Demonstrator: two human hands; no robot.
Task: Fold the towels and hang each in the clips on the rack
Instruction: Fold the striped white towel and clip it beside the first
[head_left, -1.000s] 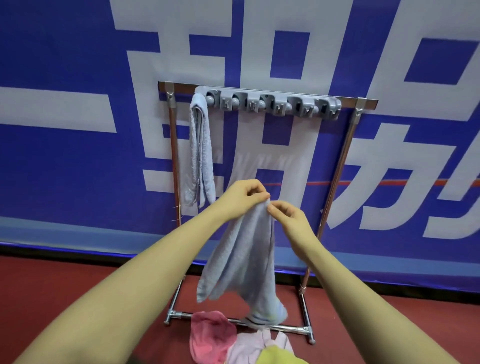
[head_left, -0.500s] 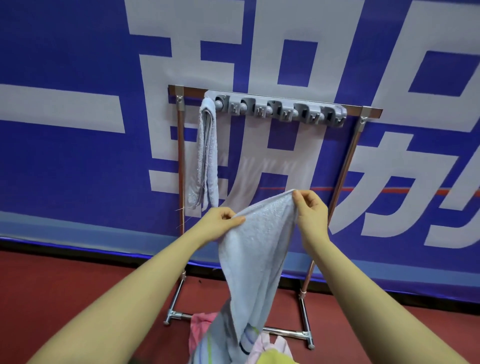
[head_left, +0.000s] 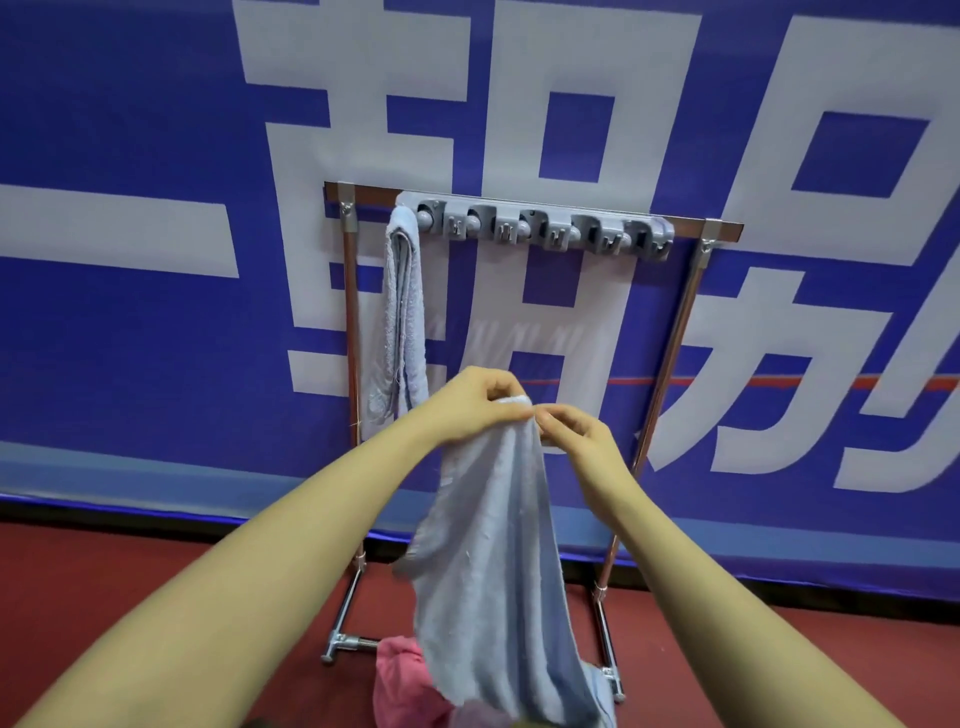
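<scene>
A light blue towel (head_left: 493, 561) hangs doubled over in front of me, its top edge bunched between both hands. My left hand (head_left: 475, 405) grips the top of the towel. My right hand (head_left: 574, 431) pinches the same edge right beside it. Behind stands a metal rack (head_left: 675, 332) with a grey strip of clips (head_left: 545, 228) along its top bar. Another folded blue towel (head_left: 402, 317) hangs from the leftmost clip. The other clips hold nothing.
A pink towel (head_left: 405, 680) and other cloths lie heaped on the red floor (head_left: 104, 597) at the rack's foot. A blue banner (head_left: 130, 338) with large white characters covers the wall behind the rack.
My hands, spread apart with the towel's top edge stretched between them half a second ago, have come together, and the towel now hangs folded in half.
</scene>
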